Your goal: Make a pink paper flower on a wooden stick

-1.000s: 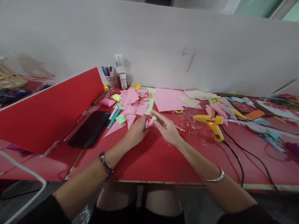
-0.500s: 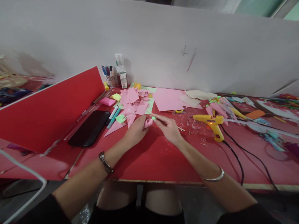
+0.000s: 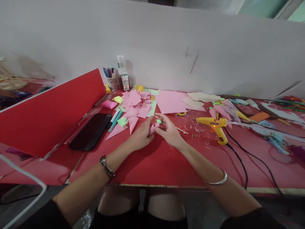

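My left hand [image 3: 142, 136] is closed around a small rolled pink paper cone [image 3: 154, 128], which it partly covers. A light green ball [image 3: 159, 121] sits at the cone's open end. My right hand [image 3: 172, 133] curls in from the other side, its thumb at the pink paper and its index finger arched beyond the ball. A thin wooden stick [image 3: 182, 130] sticks out to the right from behind this hand and seems to run through its grip. Just left of my hands lie pink paper pieces [image 3: 133, 124] and a green clay packet [image 3: 122, 121].
A yellow glue gun [image 3: 215, 126] with its light on lies at right, its cable trailing. Behind it are several finished pink cones [image 3: 222, 111]. A black phone [image 3: 91, 132], markers [image 3: 115, 120] and a red board [image 3: 54, 108] are at left; a bottle [image 3: 124, 76] stands behind.
My right hand has moved slightly in over the cone, its thumb now at the pink paper. The cone and green ball have shifted a little right, and more of the stick shows.
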`<state>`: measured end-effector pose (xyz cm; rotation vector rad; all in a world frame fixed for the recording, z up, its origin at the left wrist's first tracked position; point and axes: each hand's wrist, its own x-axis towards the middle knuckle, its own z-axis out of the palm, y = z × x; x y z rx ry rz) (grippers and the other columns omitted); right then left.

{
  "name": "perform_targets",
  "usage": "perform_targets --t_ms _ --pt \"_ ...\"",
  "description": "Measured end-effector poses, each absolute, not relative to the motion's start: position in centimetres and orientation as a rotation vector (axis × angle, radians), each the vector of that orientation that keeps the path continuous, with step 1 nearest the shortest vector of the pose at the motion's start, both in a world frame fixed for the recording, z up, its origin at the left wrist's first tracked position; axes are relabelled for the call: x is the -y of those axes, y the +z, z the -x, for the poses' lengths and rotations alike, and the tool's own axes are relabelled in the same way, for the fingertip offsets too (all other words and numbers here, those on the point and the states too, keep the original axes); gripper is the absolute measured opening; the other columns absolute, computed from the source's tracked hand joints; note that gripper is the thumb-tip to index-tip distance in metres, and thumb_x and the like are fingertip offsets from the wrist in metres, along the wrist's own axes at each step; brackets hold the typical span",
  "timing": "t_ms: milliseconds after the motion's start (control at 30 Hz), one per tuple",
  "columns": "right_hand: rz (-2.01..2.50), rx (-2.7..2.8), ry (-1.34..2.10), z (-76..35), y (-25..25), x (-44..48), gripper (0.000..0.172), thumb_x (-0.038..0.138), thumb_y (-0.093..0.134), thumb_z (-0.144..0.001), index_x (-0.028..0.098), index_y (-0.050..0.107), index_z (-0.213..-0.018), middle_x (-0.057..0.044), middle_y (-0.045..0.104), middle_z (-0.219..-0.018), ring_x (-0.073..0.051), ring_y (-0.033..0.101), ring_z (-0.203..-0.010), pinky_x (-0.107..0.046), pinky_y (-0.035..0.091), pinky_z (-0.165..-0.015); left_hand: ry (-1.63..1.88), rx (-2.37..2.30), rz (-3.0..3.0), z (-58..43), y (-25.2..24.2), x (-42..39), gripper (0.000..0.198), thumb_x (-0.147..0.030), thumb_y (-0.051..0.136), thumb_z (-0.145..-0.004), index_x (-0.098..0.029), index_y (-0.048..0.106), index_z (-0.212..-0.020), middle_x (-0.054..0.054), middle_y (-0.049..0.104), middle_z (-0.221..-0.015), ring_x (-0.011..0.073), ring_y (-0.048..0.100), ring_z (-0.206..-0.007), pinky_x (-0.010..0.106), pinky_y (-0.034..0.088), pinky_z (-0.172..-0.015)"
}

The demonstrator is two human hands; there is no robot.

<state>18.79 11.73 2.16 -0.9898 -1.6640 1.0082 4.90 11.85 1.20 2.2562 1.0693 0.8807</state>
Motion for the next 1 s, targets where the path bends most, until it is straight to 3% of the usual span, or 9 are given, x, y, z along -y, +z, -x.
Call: perform_targets --t_ms 167,300,433,567,700,800,1000 --pt "1.051 1.560 1.047 -19.2 2.0 -12.5 0.048 0.023 0.055 -0.066 0.021 0.039 -0.111 0.001 0.051 -0.080 -0.011 0.052 -0.074 -0.029 0.043 -0.076 0.830 -1.149 -2.294 -5.1 1.6 -11.6 0.063 -0.017 0.046 -0.071 -0.008 0.019 -0.127 0.011 0.053 -0.094 0.0210 0.051 -0.087 0.034 0.043 -0.074" --pt "1.232 1.454 1.072 -19.9 2.3 -13.1 0.047 0.021 0.052 -0.067 0.017 0.039 -0.112 0.002 0.051 -0.074 -0.011 0.050 -0.068 -0.029 0.042 -0.073 0.928 -1.367 -2.357 -4.3 2.5 -12.0 0.053 -0.032 0.046 -0.075 -0.011 0.033 -0.121 0.009 0.055 -0.092 0.0207 0.051 -0.085 0.035 0.042 -0.075" --pt "1.357 1.518 1.072 -20.4 2.3 -13.4 0.046 0.018 0.052 -0.067 0.015 0.040 -0.112 0.001 0.054 -0.075 -0.012 0.051 -0.072 -0.030 0.041 -0.077 0.904 -1.948 -2.433 -2.3 3.1 -13.3 0.042 -0.030 0.046 -0.074 -0.011 0.046 -0.110 0.012 0.057 -0.096 0.0265 0.048 -0.095 0.038 0.039 -0.080" --pt "1.364 1.673 0.954 -20.5 1.9 -13.3 0.047 0.018 0.050 -0.069 0.015 0.039 -0.114 -0.003 0.056 -0.086 -0.013 0.053 -0.079 -0.033 0.040 -0.082 0.585 -2.323 -2.314 -0.3 3.0 -14.3 0.039 -0.033 0.046 -0.073 -0.010 0.051 -0.105 0.016 0.057 -0.102 0.0307 0.049 -0.098 0.038 0.041 -0.075" --pt "1.336 1.819 0.730 -20.7 1.6 -13.2 0.046 0.019 0.051 -0.070 0.018 0.041 -0.115 -0.009 0.052 -0.105 -0.018 0.052 -0.096 -0.037 0.038 -0.088 0.351 -2.285 -2.306 0.6 2.8 -14.6 0.033 -0.038 0.046 -0.074 -0.012 0.057 -0.092 0.015 0.062 -0.093 0.0290 0.054 -0.091 0.038 0.039 -0.076" --pt "1.308 1.891 0.670 -20.8 1.5 -13.1 0.045 0.021 0.050 -0.071 0.020 0.041 -0.116 -0.011 0.045 -0.119 -0.021 0.045 -0.109 -0.040 0.034 -0.093 0.438 -2.253 -2.388 0.7 2.6 -14.8 0.030 -0.039 0.047 -0.075 -0.015 0.058 -0.089 0.012 0.062 -0.090 0.0280 0.055 -0.090 0.039 0.038 -0.077" --pt "1.130 1.897 0.542 -20.4 2.1 -12.7 0.034 0.017 0.047 -0.073 0.020 0.047 -0.107 -0.009 0.048 -0.109 -0.018 0.046 -0.105 -0.039 0.035 -0.093 0.915 -1.588 -2.561 -0.8 2.2 -15.0 0.041 -0.028 0.058 -0.071 -0.015 0.048 -0.108 0.007 0.060 -0.093 0.0193 0.055 -0.086 0.030 0.041 -0.075"
